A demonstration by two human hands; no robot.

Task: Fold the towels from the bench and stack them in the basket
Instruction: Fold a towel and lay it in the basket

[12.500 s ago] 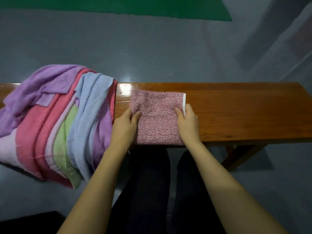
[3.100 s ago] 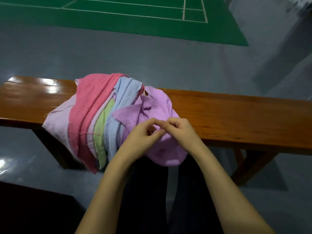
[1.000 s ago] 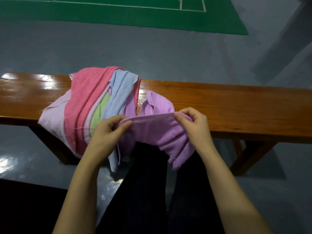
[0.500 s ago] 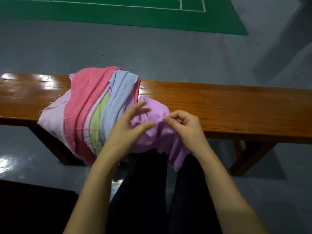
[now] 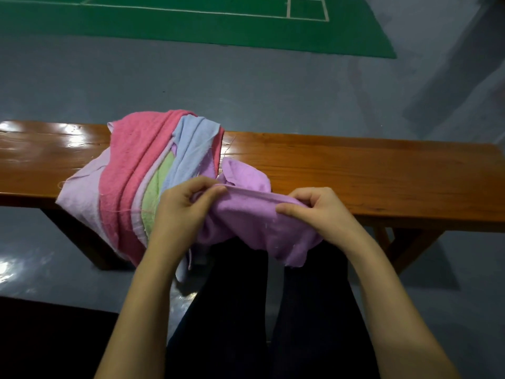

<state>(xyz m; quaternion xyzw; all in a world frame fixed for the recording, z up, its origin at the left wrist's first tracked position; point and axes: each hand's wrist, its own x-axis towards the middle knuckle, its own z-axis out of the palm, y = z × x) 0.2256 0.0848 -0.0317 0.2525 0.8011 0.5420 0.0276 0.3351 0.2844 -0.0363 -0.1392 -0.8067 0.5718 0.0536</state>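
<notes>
Lilac terry towel (image 5: 257, 217) hangs over the glossy wooden bench (image 5: 369, 181) edge; my left hand (image 5: 181, 212) and right hand (image 5: 322, 212) pinch its hem. I'd pull it taut, finding corners before folding.

An indoor sports hall: a green court mat (image 5: 191, 26) with white boundary lines (image 5: 288, 8) marked on it, like a badminton court, lies across the far side of a glossy blue-grey floor (image 5: 246, 86) that mirrors the overhead light. A long varnished wooden bench (image 5: 382, 181) on angled legs stands beside the court, the plain kind set along a sideline, with a heap of coloured towels (image 5: 142, 176) on it
</notes>
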